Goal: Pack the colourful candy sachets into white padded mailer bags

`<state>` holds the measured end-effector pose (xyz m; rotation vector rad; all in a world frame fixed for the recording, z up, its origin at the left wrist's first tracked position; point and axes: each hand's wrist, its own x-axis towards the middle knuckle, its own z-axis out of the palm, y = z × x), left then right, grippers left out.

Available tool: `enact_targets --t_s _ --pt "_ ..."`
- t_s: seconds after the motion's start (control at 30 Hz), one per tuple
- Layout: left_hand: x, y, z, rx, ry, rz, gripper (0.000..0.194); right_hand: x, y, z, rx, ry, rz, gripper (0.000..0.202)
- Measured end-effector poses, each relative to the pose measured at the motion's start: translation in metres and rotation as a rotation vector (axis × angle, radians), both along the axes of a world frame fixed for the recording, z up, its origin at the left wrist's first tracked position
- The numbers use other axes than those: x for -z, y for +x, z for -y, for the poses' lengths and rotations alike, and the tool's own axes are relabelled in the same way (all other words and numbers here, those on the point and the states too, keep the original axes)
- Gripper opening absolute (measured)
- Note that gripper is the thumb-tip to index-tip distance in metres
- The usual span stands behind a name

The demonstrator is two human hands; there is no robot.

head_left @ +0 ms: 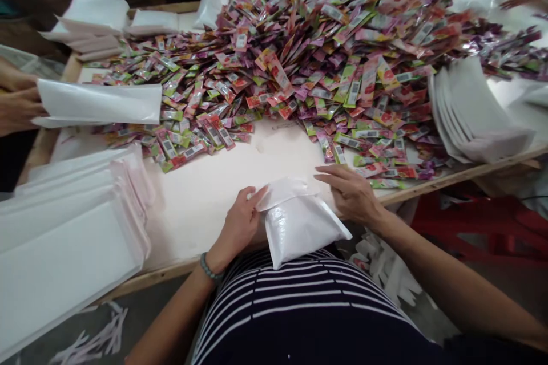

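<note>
White bag (303,231): between both hands
Left hand (240,218): thumb and fingers closed on the bag's top
Right hand (349,194): fingers loosely parted beside the bag, seemingly holding nothing
Envelopes (64,245): stacked left of the left hand
Packets (280,74): heaped beyond both hands

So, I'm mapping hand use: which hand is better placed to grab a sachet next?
Probably the right hand: it is close to the nearest sachets and seems free, while the left hand holds the white envelope.
</note>
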<state>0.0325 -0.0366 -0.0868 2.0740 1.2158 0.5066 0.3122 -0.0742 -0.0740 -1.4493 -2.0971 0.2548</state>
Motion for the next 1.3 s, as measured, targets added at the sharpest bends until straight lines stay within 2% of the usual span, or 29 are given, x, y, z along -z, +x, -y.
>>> enact_targets --t_s 0.07,0.13,0.23,0.37,0.47,0.53,0.6,0.67,0.73,0.8,0.83,0.93,1.0,1.1,1.2,1.3 --pt "0.001 0.004 -0.003 -0.089 -0.168 0.198 0.052 -0.012 -0.035 -0.003 -0.158 -0.05 -0.103 0.039" --pt "0.003 0.007 -0.006 -0.156 -0.306 0.369 0.056 -0.017 -0.067 -0.004 -0.295 -0.144 -0.056 0.035" --pt "0.007 0.006 -0.006 -0.188 -0.415 0.499 0.057 -0.013 -0.09 -0.003 -0.354 -0.218 0.065 0.044" --pt "0.006 -0.006 -0.001 -0.234 -0.455 0.51 0.06 -0.006 -0.092 0.002 -0.324 -0.257 0.167 0.051" --pt "0.0 -0.014 0.003 -0.376 -0.472 0.475 0.052 -0.008 -0.092 0.002 -0.288 -0.328 0.194 0.051" --pt "-0.003 -0.015 0.003 -0.473 -0.511 0.443 0.037 -0.01 -0.09 -0.001 -0.309 -0.39 0.132 0.05" --pt "-0.006 -0.011 0.002 -0.496 -0.613 0.411 0.028 -0.01 -0.082 -0.005 -0.351 -0.47 -0.042 0.053" --pt "-0.007 -0.001 0.0 -0.447 -0.76 0.399 0.038 -0.006 -0.065 -0.012 -0.271 -0.5 -0.307 0.061" --pt "-0.006 0.012 -0.002 -0.382 -0.9 0.423 0.043 0.001 -0.045 -0.022 -0.055 -0.416 -0.478 0.064" --pt "-0.004 0.025 -0.005 -0.363 -0.989 0.503 0.041 0.009 -0.026 -0.033 0.12 -0.283 -0.417 0.061" --pt "-0.003 0.03 -0.006 -0.369 -1.011 0.564 0.04 0.013 -0.019 -0.038 0.142 -0.252 -0.33 0.058" --pt "-0.006 0.039 -0.008 -0.361 -0.993 0.75 0.044 0.016 -0.005 -0.045 0.13 -0.323 -0.146 0.052" --pt "-0.011 0.039 -0.008 -0.319 -0.943 0.794 0.041 0.012 -0.003 -0.041 0.198 -0.351 -0.12 0.053" --pt "-0.018 0.037 -0.008 -0.294 -0.871 0.805 0.034 0.004 -0.008 -0.032 0.3 -0.191 -0.094 0.058" --pt "-0.02 0.04 -0.008 -0.327 -0.879 0.866 0.033 0.003 -0.014 -0.027 0.346 -0.027 -0.194 0.063" --pt "-0.017 0.043 -0.006 -0.418 -0.914 0.913 0.036 0.01 -0.019 -0.026 0.428 -0.01 -0.403 0.068"
